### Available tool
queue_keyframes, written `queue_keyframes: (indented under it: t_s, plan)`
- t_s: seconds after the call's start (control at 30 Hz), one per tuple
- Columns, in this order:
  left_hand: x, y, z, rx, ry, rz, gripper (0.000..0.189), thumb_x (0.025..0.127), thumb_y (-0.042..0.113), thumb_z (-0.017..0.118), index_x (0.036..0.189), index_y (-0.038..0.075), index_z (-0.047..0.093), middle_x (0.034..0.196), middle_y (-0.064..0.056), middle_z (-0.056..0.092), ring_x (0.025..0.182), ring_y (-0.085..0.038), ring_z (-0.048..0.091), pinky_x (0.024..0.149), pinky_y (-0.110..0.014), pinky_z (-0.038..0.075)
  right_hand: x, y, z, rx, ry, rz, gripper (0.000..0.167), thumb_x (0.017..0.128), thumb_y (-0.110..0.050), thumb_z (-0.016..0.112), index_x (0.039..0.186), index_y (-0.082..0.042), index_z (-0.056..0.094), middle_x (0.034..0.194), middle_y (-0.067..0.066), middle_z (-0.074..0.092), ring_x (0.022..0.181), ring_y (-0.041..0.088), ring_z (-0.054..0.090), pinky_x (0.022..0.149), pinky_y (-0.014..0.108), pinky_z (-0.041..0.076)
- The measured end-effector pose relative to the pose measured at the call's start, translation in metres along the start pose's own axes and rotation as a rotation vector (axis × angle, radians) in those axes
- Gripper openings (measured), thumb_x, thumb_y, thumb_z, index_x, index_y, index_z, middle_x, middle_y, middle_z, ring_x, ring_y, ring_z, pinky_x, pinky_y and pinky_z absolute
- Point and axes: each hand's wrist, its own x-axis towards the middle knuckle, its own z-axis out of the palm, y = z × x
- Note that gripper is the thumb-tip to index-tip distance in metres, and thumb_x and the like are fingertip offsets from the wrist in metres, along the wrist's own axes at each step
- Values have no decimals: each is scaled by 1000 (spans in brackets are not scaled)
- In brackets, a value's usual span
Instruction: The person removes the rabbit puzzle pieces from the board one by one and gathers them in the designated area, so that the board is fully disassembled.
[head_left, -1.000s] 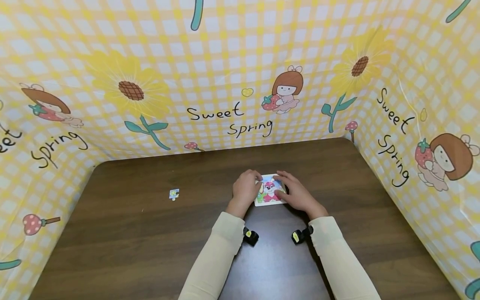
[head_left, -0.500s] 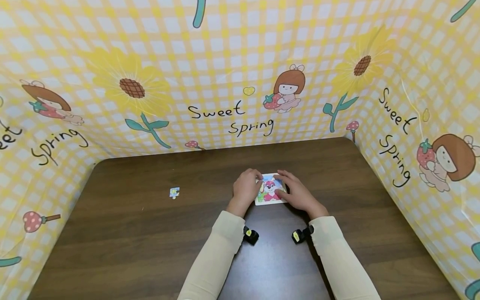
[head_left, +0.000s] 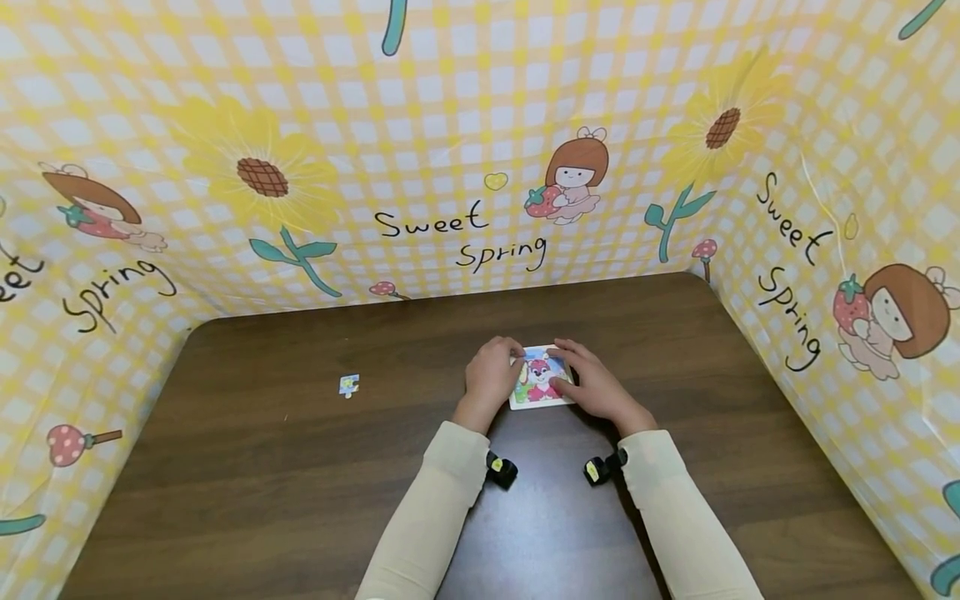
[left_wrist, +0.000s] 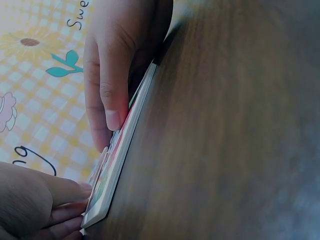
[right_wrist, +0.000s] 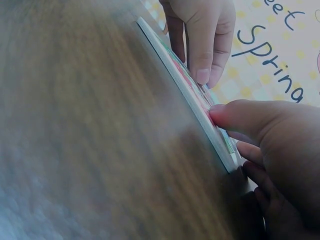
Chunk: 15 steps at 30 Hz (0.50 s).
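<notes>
A puzzle board [head_left: 538,377] lies picture side up on the table [head_left: 270,500], nearer the far edge than the front of the view and a little right of the midway line between the left and right edges. Its pale frame surrounds a cartoon animal in pink and white, with blue above it and green low on the left. The left hand [head_left: 491,382] grips the board at its left side, thumb over the picture and fingers bent down around the border. The right hand [head_left: 596,388] grips the right side, its thumb on the lower right of the picture and its other fingers reaching toward the far right corner of the board; the wrist views hide part of both sets of fingers.

Well apart from the hands, toward the left edge of the table, lies a small puzzle piece [head_left: 348,385] in blue and yellow. Cream sleeves [head_left: 427,508] cover both forearms, and a black device sits at each wrist. Yellow checked cloth [head_left: 427,142] rises behind the far edge and along both side edges
</notes>
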Motion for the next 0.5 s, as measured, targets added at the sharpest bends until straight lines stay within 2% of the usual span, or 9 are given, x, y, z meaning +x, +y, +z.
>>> queue_keyframes:
  t_s: [0.5]
  plan:
    - [-2, -2, -6, -101, -6, 8, 13, 94, 24, 66, 103, 15, 70, 107, -4, 65, 98, -21, 63, 83, -41, 52, 0, 2, 1, -15, -8, 23, 54, 96, -28, 63, 144, -10, 47, 156, 8, 30, 143, 30, 24, 110, 55, 27]
